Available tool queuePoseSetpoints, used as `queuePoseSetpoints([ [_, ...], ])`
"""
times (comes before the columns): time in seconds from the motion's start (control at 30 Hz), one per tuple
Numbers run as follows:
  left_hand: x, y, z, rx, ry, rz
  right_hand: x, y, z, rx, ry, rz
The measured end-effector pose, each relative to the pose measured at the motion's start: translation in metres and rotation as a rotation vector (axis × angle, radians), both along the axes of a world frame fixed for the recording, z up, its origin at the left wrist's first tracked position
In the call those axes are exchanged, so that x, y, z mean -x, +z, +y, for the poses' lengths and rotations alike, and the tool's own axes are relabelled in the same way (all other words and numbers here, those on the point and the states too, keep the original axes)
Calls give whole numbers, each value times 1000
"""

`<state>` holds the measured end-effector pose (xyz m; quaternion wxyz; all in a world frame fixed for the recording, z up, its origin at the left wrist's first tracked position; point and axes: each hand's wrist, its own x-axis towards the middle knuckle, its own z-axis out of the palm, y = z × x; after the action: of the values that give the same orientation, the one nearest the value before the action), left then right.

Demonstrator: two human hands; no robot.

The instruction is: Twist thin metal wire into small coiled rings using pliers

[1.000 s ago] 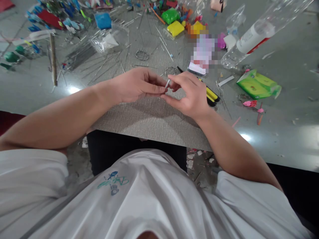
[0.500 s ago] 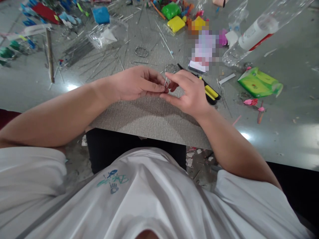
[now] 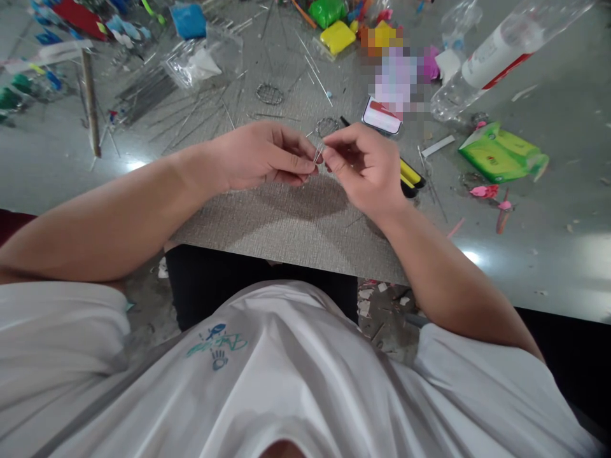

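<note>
Between my hands is a small piece of thin, bent metal wire (image 3: 318, 152). My left hand (image 3: 265, 156) pinches it between thumb and forefinger. From the other side, my right hand (image 3: 365, 162) has thumb and forefinger closed on the wire's upper end. Just beyond the fingertips lies a ring of twisted wire (image 3: 327, 125), and a second wire ring (image 3: 270, 94) rests farther back. Pliers with black and yellow handles (image 3: 411, 177) lie on the table, partly hidden by my right hand.
Loose straight wires (image 3: 147, 105) spread across the left of the table. A phone (image 3: 382, 117), a plastic bottle (image 3: 491, 60) and a green packet (image 3: 499, 152) stand or lie at the right. Yellow (image 3: 337, 37) and blue clay packs (image 3: 188, 20) lie at the back.
My right thumb has moved up and closed toward the forefinger at the wire's top. My left hand has stayed nearly in place, still pinching the wire.
</note>
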<state>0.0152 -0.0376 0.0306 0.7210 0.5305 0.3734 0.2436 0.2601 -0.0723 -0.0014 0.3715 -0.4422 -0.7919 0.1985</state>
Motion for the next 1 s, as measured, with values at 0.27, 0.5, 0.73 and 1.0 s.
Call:
queuePoseSetpoints([
  [0.27,4,-6,4,-80,-23,81,6,-2,-2,36,-27,17],
  [0.5,2,-2,2,-80,-47,57,6,-2,-4,10,-35,10],
  [0.73,1,-3,4,-70,6,123,9,-3,-5,56,-60,50],
  [1.0,1,-5,1,-105,-14,26,5,-19,2,143,-48,110],
])
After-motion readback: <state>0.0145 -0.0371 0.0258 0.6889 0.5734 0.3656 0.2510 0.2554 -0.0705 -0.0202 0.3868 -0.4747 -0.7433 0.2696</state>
